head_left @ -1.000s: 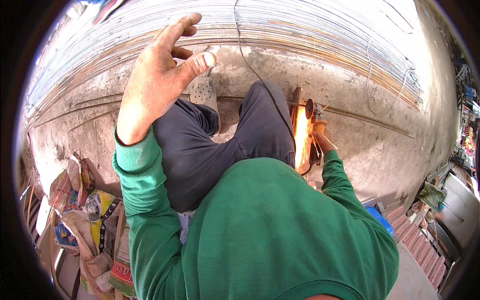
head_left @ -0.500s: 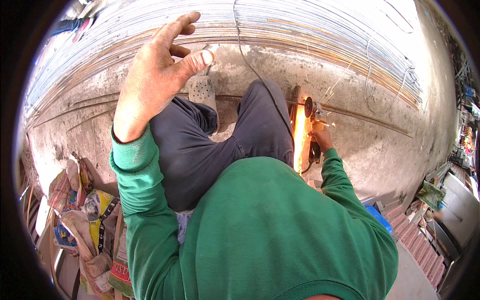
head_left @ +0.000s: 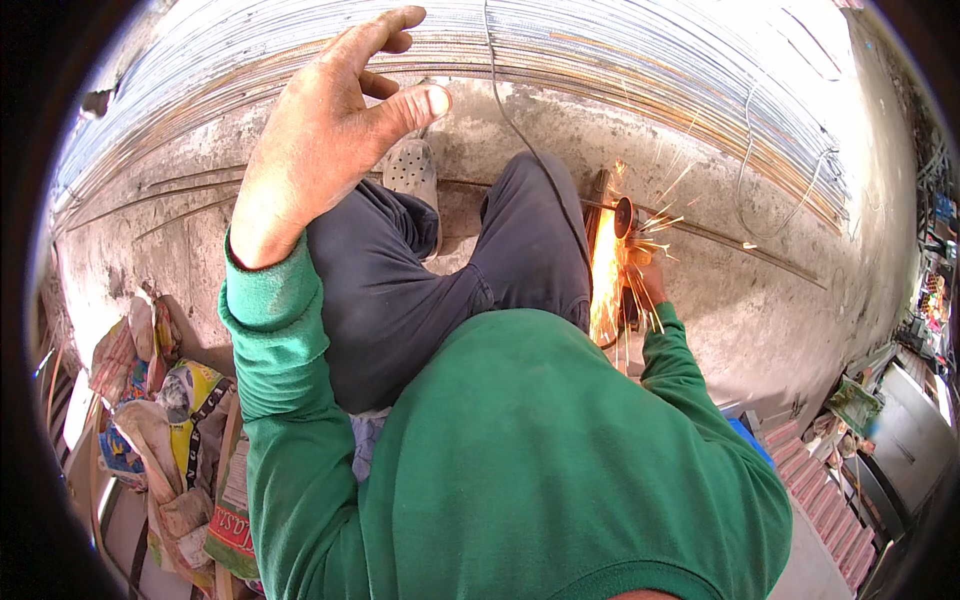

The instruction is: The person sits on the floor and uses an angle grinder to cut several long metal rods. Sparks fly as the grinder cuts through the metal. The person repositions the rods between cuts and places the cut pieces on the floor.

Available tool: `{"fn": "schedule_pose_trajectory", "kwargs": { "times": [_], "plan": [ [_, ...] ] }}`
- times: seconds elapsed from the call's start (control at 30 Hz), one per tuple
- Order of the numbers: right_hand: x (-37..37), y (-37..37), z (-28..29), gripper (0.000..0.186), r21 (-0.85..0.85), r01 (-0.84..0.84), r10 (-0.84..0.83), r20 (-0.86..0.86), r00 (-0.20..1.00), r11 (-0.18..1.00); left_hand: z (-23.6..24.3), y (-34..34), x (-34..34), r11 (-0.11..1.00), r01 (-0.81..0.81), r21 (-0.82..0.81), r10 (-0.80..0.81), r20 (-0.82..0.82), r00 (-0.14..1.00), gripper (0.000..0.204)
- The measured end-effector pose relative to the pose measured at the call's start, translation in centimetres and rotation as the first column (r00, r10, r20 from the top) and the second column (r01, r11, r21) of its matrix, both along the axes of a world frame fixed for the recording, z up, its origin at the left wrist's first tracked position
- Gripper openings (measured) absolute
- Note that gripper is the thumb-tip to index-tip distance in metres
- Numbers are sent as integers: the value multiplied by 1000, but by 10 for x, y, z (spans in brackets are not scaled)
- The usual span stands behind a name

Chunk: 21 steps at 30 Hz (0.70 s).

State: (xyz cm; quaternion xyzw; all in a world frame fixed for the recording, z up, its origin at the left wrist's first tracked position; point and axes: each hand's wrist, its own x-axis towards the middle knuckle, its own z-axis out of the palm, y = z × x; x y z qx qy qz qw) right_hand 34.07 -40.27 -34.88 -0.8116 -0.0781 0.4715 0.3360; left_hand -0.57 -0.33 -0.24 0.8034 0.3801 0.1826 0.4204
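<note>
Raised in front of my left knee, my left hand (head_left: 335,135) is open, its thumb and fingers apart and holding nothing. Off to the right, my right hand (head_left: 652,278) is closed around an angle grinder (head_left: 636,252), whose body is partly lost behind sparks and glare. The grinder's round disc (head_left: 624,217) meets a thin steel rod (head_left: 690,224) that lies across the floor beyond my knees. Bright orange sparks (head_left: 606,275) stream from the disc back toward me, and some fly off to the right. A short dark metal piece (head_left: 600,188) sits beside the disc under the rod.
Many long steel bars (head_left: 420,55) lie across the far side of the concrete floor (head_left: 740,330). A grey cable (head_left: 520,150) runs over them and past my right knee. Sacks and rags (head_left: 175,430) are piled at the left. Ridged reddish sheets (head_left: 820,500) are at the lower right.
The sparks have spread wider, with more flying right and toward me. My left hand has shifted slightly up and right in the picture. The blue-clad leg at the far left has gone from view.
</note>
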Motion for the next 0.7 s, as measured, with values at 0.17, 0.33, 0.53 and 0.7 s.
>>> {"fn": "schedule_pose_trajectory", "kwargs": {
  "times": [0.17,0.33,0.53,0.7],
  "plan": [
    [-1,5,4,24,-57,-43,47,89,995,997,-1,1,-2,999,11,45,-10,-13,1000,73],
    [20,-20,-14,22,-98,-225,237,131,963,969,-1,2,-1,1000,7,13,-7,12,1000,73],
    [-3,16,20,19,-138,-42,51,65,997,990,-1,2,-3,1000,8,9,-8,6,1000,74],
    [-2,13,7,18,-27,23,-22,30,999,999,-1,0,-4,1000,3,-17,-2,29,1000,75]
  ]
}}
